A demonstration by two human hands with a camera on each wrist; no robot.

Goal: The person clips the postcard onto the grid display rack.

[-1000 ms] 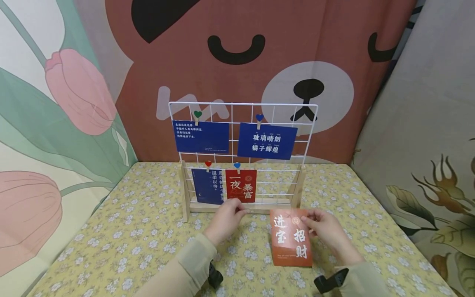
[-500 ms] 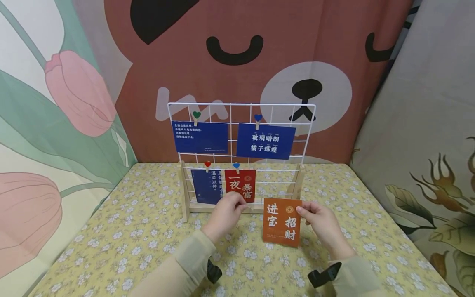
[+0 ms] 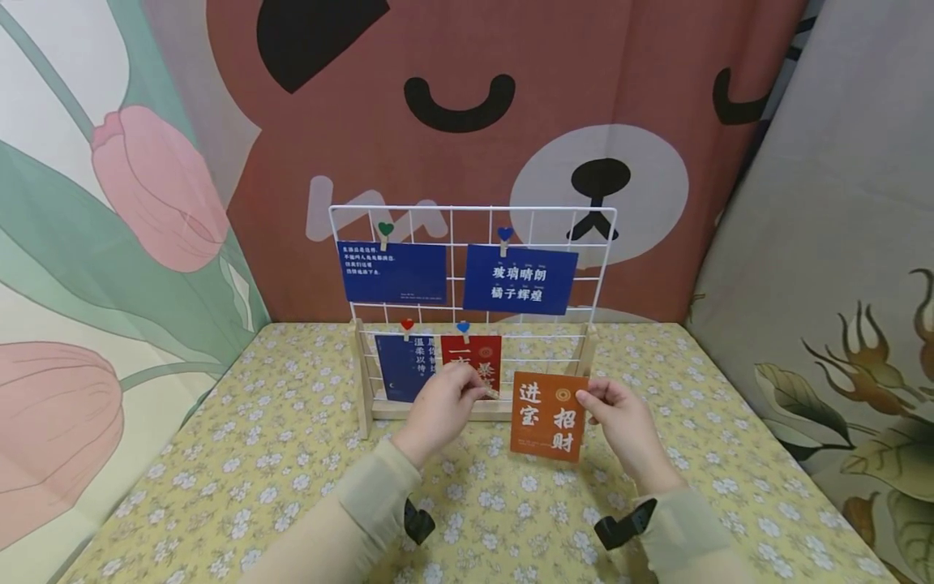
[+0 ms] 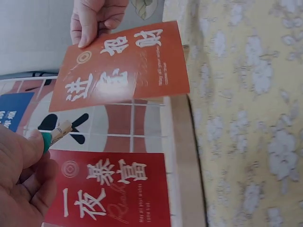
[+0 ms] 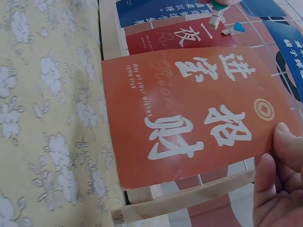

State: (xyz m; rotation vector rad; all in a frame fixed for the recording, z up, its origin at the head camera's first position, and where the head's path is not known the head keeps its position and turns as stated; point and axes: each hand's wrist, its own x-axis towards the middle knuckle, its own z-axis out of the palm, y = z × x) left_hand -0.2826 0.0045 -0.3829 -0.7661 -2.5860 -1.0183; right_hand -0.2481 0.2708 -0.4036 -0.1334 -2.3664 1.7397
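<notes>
My right hand (image 3: 620, 422) pinches an orange card (image 3: 547, 426) with white characters by its upper right edge, upright in front of the rack's lower right part. In my left hand (image 3: 445, 405) a small wooden clothespin (image 4: 60, 131) with a green top is pinched between thumb and fingers. That hand overlaps the red card (image 3: 481, 353) in the head view. A blue-topped clip (image 3: 463, 328) fastens the red card to the white wire grid rack (image 3: 536, 345). Left of it hangs a dark blue card (image 3: 397, 369) under a red heart clip (image 3: 407, 326).
Two blue cards hang on the upper grid, the left card (image 3: 394, 276) under a green heart clip (image 3: 386, 232), the right card (image 3: 520, 280) under a blue one. Wooden feet (image 3: 362, 381) carry the rack on a yellow floral tablecloth (image 3: 255, 454). A printed bear curtain (image 3: 306, 105) stands behind.
My right hand has raised the orange card and brought it left and closer to the rack, more upright. The left hand has moved up slightly, over the red card's lower part.
</notes>
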